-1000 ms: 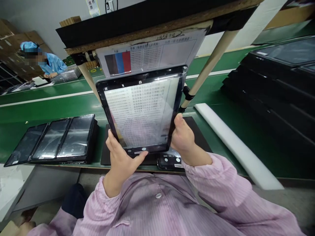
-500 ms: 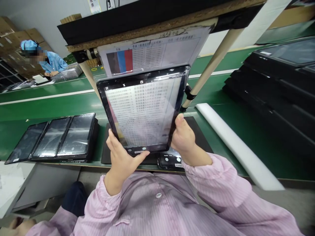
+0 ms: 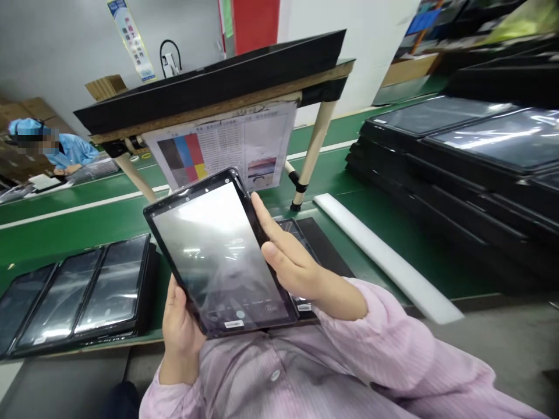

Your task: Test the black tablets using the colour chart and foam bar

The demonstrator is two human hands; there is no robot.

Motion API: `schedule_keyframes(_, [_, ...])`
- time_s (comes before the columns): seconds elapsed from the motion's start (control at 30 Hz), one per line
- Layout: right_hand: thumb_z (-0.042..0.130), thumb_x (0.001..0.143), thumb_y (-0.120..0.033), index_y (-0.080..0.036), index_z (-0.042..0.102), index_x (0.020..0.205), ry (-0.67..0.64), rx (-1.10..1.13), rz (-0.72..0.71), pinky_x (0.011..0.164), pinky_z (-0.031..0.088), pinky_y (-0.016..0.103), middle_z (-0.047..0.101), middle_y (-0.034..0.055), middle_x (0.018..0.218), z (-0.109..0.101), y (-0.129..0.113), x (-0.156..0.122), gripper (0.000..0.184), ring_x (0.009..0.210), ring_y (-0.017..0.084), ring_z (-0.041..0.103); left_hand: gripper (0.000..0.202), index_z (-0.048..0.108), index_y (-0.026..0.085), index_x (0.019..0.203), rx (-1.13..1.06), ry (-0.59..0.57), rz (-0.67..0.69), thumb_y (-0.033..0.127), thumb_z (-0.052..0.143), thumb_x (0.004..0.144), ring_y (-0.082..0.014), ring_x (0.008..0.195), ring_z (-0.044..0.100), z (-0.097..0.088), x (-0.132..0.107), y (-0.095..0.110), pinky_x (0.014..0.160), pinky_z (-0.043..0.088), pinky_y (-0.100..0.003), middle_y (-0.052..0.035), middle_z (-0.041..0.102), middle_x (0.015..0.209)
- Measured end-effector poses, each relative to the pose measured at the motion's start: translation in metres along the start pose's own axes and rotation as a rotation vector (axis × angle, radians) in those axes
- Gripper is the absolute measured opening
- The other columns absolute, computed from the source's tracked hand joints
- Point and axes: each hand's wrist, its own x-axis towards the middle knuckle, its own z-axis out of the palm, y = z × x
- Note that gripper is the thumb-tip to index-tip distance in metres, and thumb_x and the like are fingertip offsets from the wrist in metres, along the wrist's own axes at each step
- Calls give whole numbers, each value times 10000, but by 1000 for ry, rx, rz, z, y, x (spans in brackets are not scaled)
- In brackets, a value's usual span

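Between my two hands is a black-framed tablet [image 3: 213, 256], tilted, its lit screen pale at the top and grey below. My left hand [image 3: 181, 320] grips its lower left edge, the other fingers hidden behind it. Along the right edge lies my right hand [image 3: 290, 262], closed on the side with its fingers stretched along the frame. Under the tablet, a second tablet [image 3: 301, 235] rests on a black mat [image 3: 327, 250], mostly covered. A printed sheet [image 3: 227, 137] with colour blocks hangs from the stand behind the held tablet.
Left on the green bench [image 3: 332, 169] lie several tablets [image 3: 116, 285] in a black tray. Tall stacks of trayed tablets [image 3: 476, 134] stand at right. A white foam strip [image 3: 384, 256] lies between. A stand [image 3: 318, 134] rises ahead. A co-worker [image 3: 65, 148] sits far left.
The tablet has swung from facing the printed sheet to a lower, flatter tilt, and its screen no longer shows the sheet's text. My right hand has moved up its edge; the view has turned right.
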Motion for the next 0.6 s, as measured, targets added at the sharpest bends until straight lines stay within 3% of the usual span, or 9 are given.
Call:
schedule_keyframes(0.1, [287, 1039, -550, -247, 0, 1631, -43, -85, -34, 1110, 472, 431, 215, 35, 1662, -7, -4, 5, 724, 1331, 263, 540, 473, 700, 335, 1234, -16, 21, -15, 471, 789, 789, -236, 1161, 667, 0, -4, -6, 1004, 535, -384, -30, 726, 1248])
schedule_keyframes(0.2, [294, 1036, -548, -250, -28, 1630, -34, -151, -17, 974, 546, 417, 397, 81, 1585, -7, -1, 4, 738, 1102, 236, 668, 451, 728, 321, 1179, 16, 82, -23, 467, 818, 761, -209, 1101, 692, -1, -9, -11, 968, 547, -334, -29, 742, 1210])
schedule_keyframes(0.3, [295, 1025, -586, -250, 20, 1635, -40, -169, 42, 968, 544, 433, 473, 97, 1532, -6, 7, 0, 748, 1120, 249, 663, 427, 738, 304, 1160, 51, 133, -35, 436, 825, 763, -196, 1070, 704, 0, -15, -10, 945, 554, -309, -35, 750, 1194])
schedule_keyframes(0.37, [301, 1000, -655, -254, 66, 1635, -54, -117, 53, 1070, 485, 450, 373, 92, 1598, -8, 16, -2, 788, 1304, 274, 563, 441, 719, 296, 1210, 62, 117, -72, 419, 801, 795, -214, 1083, 704, 1, -17, -5, 978, 547, -347, -52, 746, 1205])
schedule_keyframes(0.43, [307, 965, -724, -278, 40, 1634, -4, -38, 95, 1098, 463, 464, 313, 86, 1627, -14, 29, -6, 847, 1359, 281, 517, 474, 690, 282, 1269, 102, 86, -131, 413, 776, 822, -229, 1096, 703, -2, -15, -1, 1014, 530, -379, -73, 736, 1228])
schedule_keyframes(0.53, [357, 945, -737, -302, 70, 1631, 251, -67, 379, 1056, 492, 498, 442, 99, 1555, -35, 57, -25, 862, 1195, 276, 637, 510, 664, 247, 1304, 270, 116, -201, 425, 754, 834, -239, 1129, 692, -17, -1, -1, 1022, 524, -374, -98, 712, 1275])
schedule_keyframes(0.6, [429, 943, -692, -256, 330, 1584, 328, -184, 663, 1145, 410, 508, 526, 101, 1485, -54, 78, -46, 781, 1229, 289, 614, 528, 643, 219, 1324, 421, 169, -232, 422, 726, 844, -255, 1133, 691, -34, 13, -5, 1009, 532, -397, -118, 706, 1280])
